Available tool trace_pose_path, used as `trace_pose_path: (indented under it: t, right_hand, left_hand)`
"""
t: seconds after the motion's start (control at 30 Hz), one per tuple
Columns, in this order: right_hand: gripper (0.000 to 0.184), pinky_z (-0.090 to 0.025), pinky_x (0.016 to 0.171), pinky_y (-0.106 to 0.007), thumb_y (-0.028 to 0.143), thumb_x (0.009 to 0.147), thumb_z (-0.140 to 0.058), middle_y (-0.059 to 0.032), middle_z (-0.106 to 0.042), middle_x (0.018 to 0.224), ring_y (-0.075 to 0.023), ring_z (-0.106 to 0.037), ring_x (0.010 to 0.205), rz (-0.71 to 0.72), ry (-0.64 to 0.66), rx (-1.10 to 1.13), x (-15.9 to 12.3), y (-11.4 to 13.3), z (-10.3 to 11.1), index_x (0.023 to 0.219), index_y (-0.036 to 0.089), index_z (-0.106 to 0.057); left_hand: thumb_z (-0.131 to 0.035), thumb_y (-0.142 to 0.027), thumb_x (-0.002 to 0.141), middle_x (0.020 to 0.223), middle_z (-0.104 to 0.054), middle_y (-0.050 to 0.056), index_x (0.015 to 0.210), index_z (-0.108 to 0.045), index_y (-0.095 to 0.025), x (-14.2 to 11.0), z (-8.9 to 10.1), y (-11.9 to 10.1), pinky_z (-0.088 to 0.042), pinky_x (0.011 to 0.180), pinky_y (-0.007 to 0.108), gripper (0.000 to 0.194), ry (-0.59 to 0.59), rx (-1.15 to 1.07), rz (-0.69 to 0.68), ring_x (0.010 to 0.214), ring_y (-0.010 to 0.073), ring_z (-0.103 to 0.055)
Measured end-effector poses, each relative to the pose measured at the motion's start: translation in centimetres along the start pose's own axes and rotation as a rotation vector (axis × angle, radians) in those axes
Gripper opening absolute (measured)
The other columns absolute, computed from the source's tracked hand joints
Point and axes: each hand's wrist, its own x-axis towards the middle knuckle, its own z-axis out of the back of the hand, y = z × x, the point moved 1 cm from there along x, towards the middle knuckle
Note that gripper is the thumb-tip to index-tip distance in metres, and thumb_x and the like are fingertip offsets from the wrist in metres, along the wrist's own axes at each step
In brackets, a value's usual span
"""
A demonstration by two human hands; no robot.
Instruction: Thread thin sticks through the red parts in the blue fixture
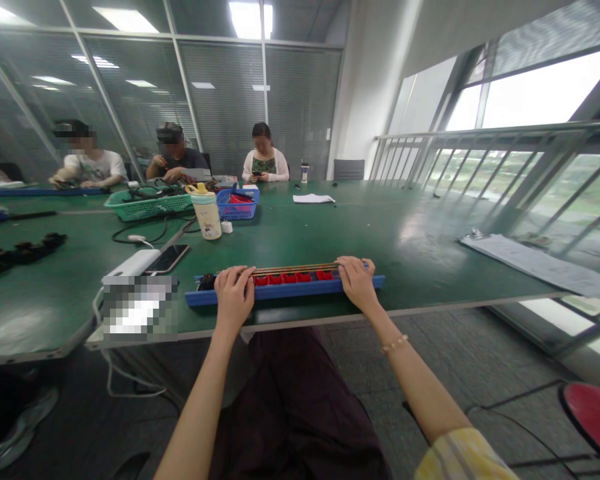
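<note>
A long blue channel-shaped holder (pixel 295 291) lies on the green table in front of me, with several red blocks (pixel 290 277) in a row inside it. Thin orange-brown strips (pixel 295 269) stretch along its top from one hand to the other. My left hand (pixel 234 290) bends its fingers over the strips' left end, thumb at the holder's near side. At the right end, my right hand (pixel 356 280) has its fingers curled over the strips and the holder's far side. A dark lump (pixel 207 282) sits in the holder's left end; the fingertips are partly hidden.
Left of the holder are a phone (pixel 169 259), a white power bank (pixel 131 265) and cables. Farther back stand a cream cup (pixel 207 215), a green basket (pixel 147 207) and a blue basket (pixel 240 211). A clipboard (pixel 535 259) lies right. Several people sit across the table.
</note>
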Motion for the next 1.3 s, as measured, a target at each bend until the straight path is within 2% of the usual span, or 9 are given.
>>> trace_pose_path:
  t: [0.27, 0.63, 0.93, 1.07, 1.3]
  right_hand:
    - [0.026, -0.026, 0.101, -0.039, 0.027, 0.102, -0.034, -0.0050, -0.071, 0.105, -0.0190, -0.061, 0.102, 0.035, 0.009, 0.007, 0.0, -0.4, -0.3, 0.105, 0.023, -0.059]
    - [0.024, -0.031, 0.097, -0.037, 0.030, 0.101, -0.039, -0.0047, -0.071, 0.102, -0.0194, -0.060, 0.100, 0.025, -0.052, 0.077, 0.0, -0.4, 0.0, 0.100, 0.022, -0.062]
    - [0.022, -0.032, 0.096, -0.036, 0.030, 0.099, -0.043, -0.0049, -0.071, 0.102, -0.0190, -0.061, 0.103, -0.008, -0.091, 0.108, 0.1, -0.6, 0.0, 0.098, 0.022, -0.064]
    - [0.021, -0.033, 0.096, -0.037, 0.030, 0.098, -0.046, -0.0059, -0.071, 0.102, -0.0197, -0.061, 0.102, -0.026, -0.140, 0.108, 0.0, -0.7, -0.2, 0.096, 0.021, -0.064]
    - [0.020, -0.037, 0.095, -0.039, 0.030, 0.098, -0.045, -0.0084, -0.069, 0.100, -0.0219, -0.059, 0.101, -0.102, -0.228, 0.078, -0.2, -1.4, -0.4, 0.095, 0.020, -0.062]
  left_hand:
    - [-0.045, -0.031, 0.094, 0.118, -0.064, 0.009, 0.117, -0.065, -0.023, 0.0, 0.1, -0.1, -0.033, 0.106, 0.045, 0.031, 0.010, 0.031, -0.002, 0.116, 0.0266, -0.050]
    - [-0.048, -0.032, 0.092, 0.122, -0.062, 0.012, 0.124, -0.059, -0.018, -0.1, -0.2, 0.1, -0.030, 0.109, 0.046, 0.036, -0.004, 0.065, 0.030, 0.119, 0.0287, -0.048]
    - [-0.050, -0.030, 0.093, 0.121, -0.063, 0.009, 0.117, -0.065, -0.024, 0.0, 0.0, -0.1, -0.032, 0.106, 0.046, 0.029, -0.011, 0.041, 0.000, 0.117, 0.0271, -0.048]
    - [-0.050, -0.026, 0.093, 0.120, -0.065, 0.007, 0.112, -0.069, -0.027, 0.0, 0.1, -0.2, -0.034, 0.104, 0.045, 0.027, -0.023, 0.024, -0.049, 0.116, 0.0263, -0.049]
    - [-0.051, -0.026, 0.092, 0.119, -0.065, 0.007, 0.111, -0.070, -0.028, -0.1, 0.0, -0.1, -0.035, 0.103, 0.045, 0.026, -0.045, 0.009, -0.054, 0.114, 0.0260, -0.049]
